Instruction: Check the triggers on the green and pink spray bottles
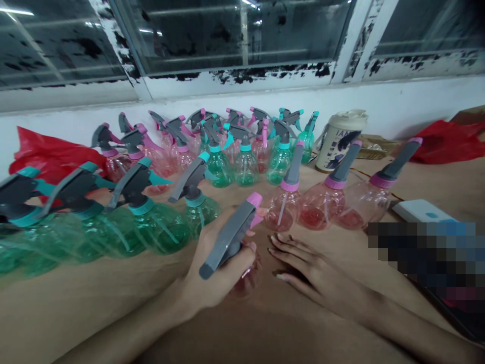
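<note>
My left hand [220, 258] is wrapped around the neck of a pink spray bottle [246, 278] with a grey trigger head and pink nozzle, standing on the table. My right hand [310, 263] lies beside it on the tabletop, fingers stretched out, holding nothing. To the left runs a row of green spray bottles [161, 232] with grey and teal heads. Three pink spray bottles [322, 207] stand just beyond my right hand, their heads leaning right.
Several more pink and green spray bottles [246, 164] crowd the back by the wall. A printed cup [339, 144] stands right of them. Red plastic bags [450, 141] lie at both sides. A white box [422, 210] and a dark, blurred-out object are at the right.
</note>
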Demonstrator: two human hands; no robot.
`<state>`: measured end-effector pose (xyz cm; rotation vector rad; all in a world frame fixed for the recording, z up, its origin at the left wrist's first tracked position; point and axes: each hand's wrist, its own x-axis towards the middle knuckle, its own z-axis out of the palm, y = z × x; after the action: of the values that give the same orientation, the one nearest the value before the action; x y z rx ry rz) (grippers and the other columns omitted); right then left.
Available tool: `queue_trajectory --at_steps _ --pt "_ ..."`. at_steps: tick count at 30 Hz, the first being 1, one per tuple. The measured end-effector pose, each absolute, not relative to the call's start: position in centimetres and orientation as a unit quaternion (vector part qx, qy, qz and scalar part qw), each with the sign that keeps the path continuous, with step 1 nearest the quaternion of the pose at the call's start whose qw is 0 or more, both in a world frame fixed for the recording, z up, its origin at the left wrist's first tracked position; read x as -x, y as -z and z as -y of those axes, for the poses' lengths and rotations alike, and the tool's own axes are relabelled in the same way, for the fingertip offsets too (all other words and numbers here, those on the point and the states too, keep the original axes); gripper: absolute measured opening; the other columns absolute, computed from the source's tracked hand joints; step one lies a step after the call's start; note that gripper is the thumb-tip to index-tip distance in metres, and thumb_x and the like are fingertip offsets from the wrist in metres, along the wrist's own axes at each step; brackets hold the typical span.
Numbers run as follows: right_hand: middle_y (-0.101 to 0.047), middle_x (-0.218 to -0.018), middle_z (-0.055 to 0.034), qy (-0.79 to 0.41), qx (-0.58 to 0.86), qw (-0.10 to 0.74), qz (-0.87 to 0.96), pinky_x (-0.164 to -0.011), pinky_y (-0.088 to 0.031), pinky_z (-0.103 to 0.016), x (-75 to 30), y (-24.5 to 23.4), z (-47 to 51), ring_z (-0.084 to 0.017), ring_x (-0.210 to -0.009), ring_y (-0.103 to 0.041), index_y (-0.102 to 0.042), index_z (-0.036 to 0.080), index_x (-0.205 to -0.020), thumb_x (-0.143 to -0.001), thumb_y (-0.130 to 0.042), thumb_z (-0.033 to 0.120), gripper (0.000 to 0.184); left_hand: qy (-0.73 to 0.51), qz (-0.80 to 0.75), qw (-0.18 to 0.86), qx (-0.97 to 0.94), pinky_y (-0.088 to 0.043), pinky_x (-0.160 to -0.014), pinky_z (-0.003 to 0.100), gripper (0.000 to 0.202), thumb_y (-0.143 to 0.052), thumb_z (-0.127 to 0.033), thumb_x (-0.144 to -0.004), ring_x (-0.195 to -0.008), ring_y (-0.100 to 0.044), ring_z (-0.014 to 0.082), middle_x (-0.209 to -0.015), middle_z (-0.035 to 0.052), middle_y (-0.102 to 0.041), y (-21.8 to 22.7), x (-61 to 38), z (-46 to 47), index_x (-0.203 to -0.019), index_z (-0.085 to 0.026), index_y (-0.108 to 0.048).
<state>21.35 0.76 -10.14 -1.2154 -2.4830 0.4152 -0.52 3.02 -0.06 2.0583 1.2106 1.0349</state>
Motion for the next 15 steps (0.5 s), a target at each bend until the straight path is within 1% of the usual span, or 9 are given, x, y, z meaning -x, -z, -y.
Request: queue_trajectory --at_steps 3,6,10,15 --pt "-0.040 -0.142 -0.0031 -0.152 0.428 0.182 0.872 -0.108 -0.029 -0.045 -21.3 10.0 -0.7 -0.021 -0.131 -0.033 -0.041 0.025 -0.135 -0.091 -0.043 0.041 0.046 -0.385 -0.430 0.272 -0.770 -0.051 -0.062 0.027 0.035 -0.047 -0.014 -0.069 -0.062 -0.057 0.0140 -0.080 -0.0026 -0.061 0.3 0.2 -2.9 -0.100 -0.028 -0.058" --pt "-0.041 -0.142 -0.0037 -0.152 0.430 0.172 0.873 -0.108 -0.030 -0.044 -21.3 9.9 -0.7 -0.021 -0.132 -0.032 -0.041 0.023 -0.135 -0.092 -0.041 0.041 0.046 -0.392 -0.446 0.263 -0.760 -0.050 -0.066 0.027 0.041 -0.047 -0.009 -0.066 -0.065 -0.056 0.0141 -0.080 -0.0032 -0.059 0.5 0.0 -2.8 -0.103 -0.027 -0.056" --pt "-0.040 -0.142 -0.0031 -0.151 0.427 0.176 0.874 -0.108 -0.030 -0.044 -21.4 10.0 -0.8 -0.021 -0.132 -0.033 -0.040 0.025 -0.135 -0.092 -0.042 0.040 0.047 -0.397 -0.456 0.260 -0.753 -0.049 -0.063 0.027 0.042 -0.048 -0.007 -0.066 -0.063 -0.057 0.0137 -0.078 -0.0038 -0.060 1.0 -0.1 -3.0 -0.103 -0.027 -0.055" --pt "-0.039 -0.142 -0.0024 -0.155 0.426 0.178 0.874 -0.109 -0.029 -0.044 -21.3 9.9 -0.7 -0.020 -0.132 -0.032 -0.039 0.025 -0.136 -0.091 -0.043 0.040 0.047 -0.401 -0.444 0.261 -0.757 -0.052 -0.068 0.028 0.033 -0.052 -0.010 -0.071 -0.071 -0.062 0.0153 -0.085 -0.0015 -0.063 1.4 -0.1 -3.3 -0.101 -0.025 -0.054"
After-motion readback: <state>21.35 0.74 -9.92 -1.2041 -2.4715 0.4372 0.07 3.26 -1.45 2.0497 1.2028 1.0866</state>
